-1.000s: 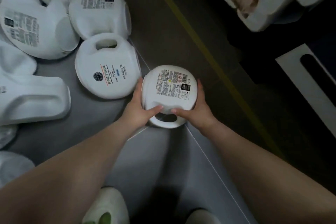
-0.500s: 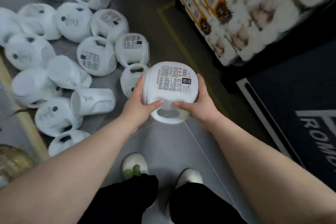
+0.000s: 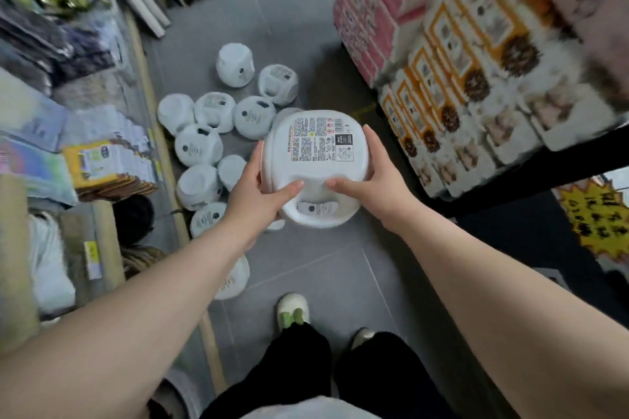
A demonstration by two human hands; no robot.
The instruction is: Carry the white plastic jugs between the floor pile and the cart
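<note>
I hold a white jug (image 3: pixel 315 153) up over the grey tiled floor (image 3: pixel 340 269), my left hand (image 3: pixel 262 192) and right hand (image 3: pixel 374 180) curled round its sides, thumbs meeting on its handle. Beyond my left fingers more white jugs (image 3: pixel 218 133) lie scattered on the tiles. Right of my right fingers stand stacked tissue packs (image 3: pixel 476 78); left of the jugs, a shelf of packets (image 3: pixel 102 160).

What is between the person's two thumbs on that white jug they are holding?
In the head view, only the white jug itself: a bare strip of its handle top separates the left hand thumb from the right hand thumb, which do not touch.
</note>
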